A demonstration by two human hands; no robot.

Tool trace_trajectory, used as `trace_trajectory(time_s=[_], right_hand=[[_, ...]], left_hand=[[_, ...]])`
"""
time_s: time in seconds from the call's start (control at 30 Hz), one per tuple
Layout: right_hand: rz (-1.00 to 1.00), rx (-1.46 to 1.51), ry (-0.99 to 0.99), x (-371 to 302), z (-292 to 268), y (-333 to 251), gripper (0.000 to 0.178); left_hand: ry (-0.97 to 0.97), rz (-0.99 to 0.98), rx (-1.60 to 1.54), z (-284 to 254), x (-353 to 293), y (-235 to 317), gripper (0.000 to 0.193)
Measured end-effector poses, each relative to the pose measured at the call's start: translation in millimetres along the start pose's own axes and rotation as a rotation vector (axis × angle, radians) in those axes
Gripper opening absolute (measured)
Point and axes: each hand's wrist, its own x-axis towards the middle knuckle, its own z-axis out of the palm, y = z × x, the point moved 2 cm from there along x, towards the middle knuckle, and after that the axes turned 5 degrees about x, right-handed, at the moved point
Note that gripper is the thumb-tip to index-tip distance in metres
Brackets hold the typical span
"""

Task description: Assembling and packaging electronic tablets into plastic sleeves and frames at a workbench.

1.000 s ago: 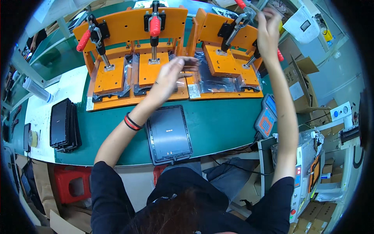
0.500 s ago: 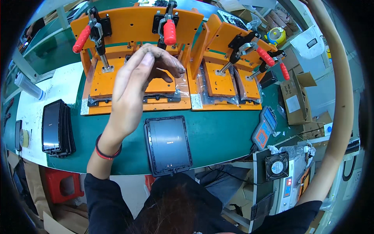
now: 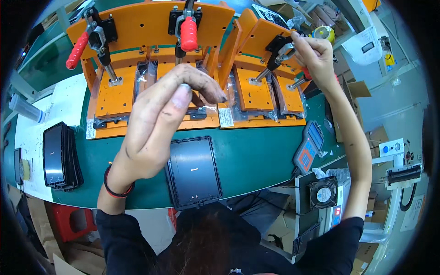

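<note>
Head view, left hand: the left hand (image 3: 158, 121) is raised in front of the left orange fixture (image 3: 128, 23), its fingers loosely bent and a gap left below the thumb; nothing is seen to be held.
Right hand: the right hand (image 3: 316, 59) is held, fingers curled, at the clamps of the right orange fixture (image 3: 256, 34); a red handle (image 3: 306, 73) is partly covered by it, and whether it is gripped cannot be told.
Clamped blocks: clear film (image 3: 232, 94) is seen along the edges of the orange blocks under the right fixture's clamps.
Dark panel: the dark panel (image 3: 195, 174) is laid flat on the green counter (image 3: 247, 160), near the person's body and partly hidden by the left hand.
Stack: similar dark panels (image 3: 59, 156) are piled at the left, partly on a white sheet (image 3: 59, 98).
Counter's right end: a handheld device (image 3: 309, 146) with an orange keypad is placed there.
</note>
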Motion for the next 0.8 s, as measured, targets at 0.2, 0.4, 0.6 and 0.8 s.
trace_trajectory(time_s=[0.2,0.4,0.6,0.8], right_hand=[[0.003,-0.141,0.037,19,-5,-11,0.032],[-0.244,-0.890,-0.058,-1,-24,9,0.030],[-0.134,-0.224,-0.046,18,9,-7,0.034],[-0.187,-0.225,0.051,-11,-5,-3,0.034]], left_hand=[[0.041,0.009,0.060,-11,-3,3,0.033],[0.028,0.001,0.108,-8,5,14,0.035],[0.045,0.031,0.130,-32,-5,7,0.034],[0.036,0.088,0.121,-18,6,38,0.035]])
